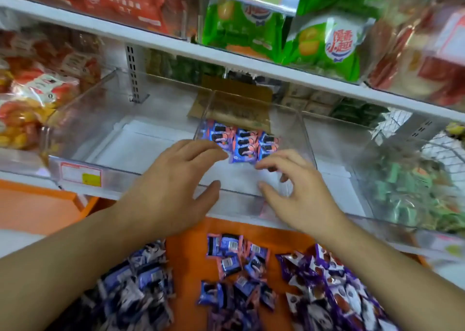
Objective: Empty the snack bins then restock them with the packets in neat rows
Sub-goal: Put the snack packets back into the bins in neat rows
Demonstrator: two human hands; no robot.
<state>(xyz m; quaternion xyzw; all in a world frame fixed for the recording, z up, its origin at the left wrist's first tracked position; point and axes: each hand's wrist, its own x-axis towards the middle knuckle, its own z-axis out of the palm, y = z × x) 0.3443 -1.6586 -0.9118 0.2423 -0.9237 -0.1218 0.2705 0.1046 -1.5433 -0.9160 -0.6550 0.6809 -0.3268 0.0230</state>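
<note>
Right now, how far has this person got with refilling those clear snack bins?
Early on. The clear bins look emptied, and the middle one has a few blue-and-pink packets lined up at the back. The left hand and right hand hover open at that bin's front, holding nothing. Most packets remain in piles on the orange surface below.

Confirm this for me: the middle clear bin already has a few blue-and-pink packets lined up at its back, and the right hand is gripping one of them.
Not quite. The head view shows the blue-and-pink packets lined up at the back of the middle clear bin, but the right hand grips nothing; its fingers hang loosely curled just in front of them.
</note>
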